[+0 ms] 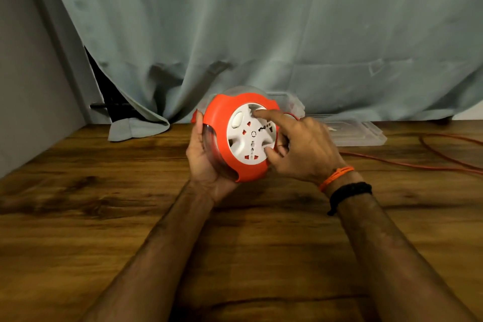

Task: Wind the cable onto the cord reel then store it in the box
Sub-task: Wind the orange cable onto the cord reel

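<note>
A grey-green curtain (pixel 261 29) hangs across the back of the scene and bunches where it meets the wooden table (pixel 130 217), which fills the whole lower half of the view. On the table at the right, a clear plastic box (pixel 290 104) stands against the curtain with its clear lid (pixel 358 133) lying flat just beside it, and the orange cable (pixel 418 165) trails loose across the wood toward the right edge (still unwound along that stretch). The cord reel (pixel 240 136), orange-rimmed with a white socket face and a clear drum behind, is held up above the table near its middle, face tilted toward the camera. The left hand (pixel 206 157) cups it from below and from the left side, fingers curled round the clear drum. The right hand (pixel 300 146) touches the white face: its index finger lies extended into a recess near the top, its thumb presses near the lower sockets, and the other fingers curl at the rim. An orange band (pixel 337 176) and a black band (pixel 350 191) circle the right wrist.
</note>
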